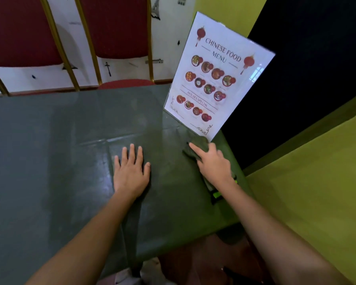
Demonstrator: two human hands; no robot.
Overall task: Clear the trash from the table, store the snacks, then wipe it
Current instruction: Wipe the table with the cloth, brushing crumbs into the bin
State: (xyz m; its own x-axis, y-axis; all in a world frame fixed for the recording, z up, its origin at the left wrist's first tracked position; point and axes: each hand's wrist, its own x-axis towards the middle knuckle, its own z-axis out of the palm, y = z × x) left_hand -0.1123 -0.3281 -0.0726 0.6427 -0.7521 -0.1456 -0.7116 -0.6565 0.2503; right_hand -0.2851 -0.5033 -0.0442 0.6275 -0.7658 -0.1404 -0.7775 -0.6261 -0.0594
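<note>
- A grey-green table [49, 151] is seen from above, filling the left and middle of the view; its near right corner lies at the lower right.
- No container is shown on the table, so nothing can be said of contents.
- One dark cloth [195, 148] is lain on the table near its right edge, just in front of the foot of the menu stand.
- The cloth is pressed down by the right hand [213, 163]; the forefinger is stretched out across it and the other fingers are curled over its near part, so that the cloth appears to be gripped.
- The left hand [131, 171] is laid flat on the bare tabletop, left of the cloth and apart from it, with all fingers straight and spread and nothing held.
- One upright menu stand [218, 77] is set at the far right of the table, tilted back, headed "Chinese Food Menu" and printed with small pictures of dishes.
- One dark object with bright green marks [216, 195] is partly hidden under the right wrist at the table's right edge; what it is cannot be told.
- Two red chairs [115, 27] with gold frames are placed at the far side of the table.
- A yellow-green wall [317, 182] is seen to the right.
</note>
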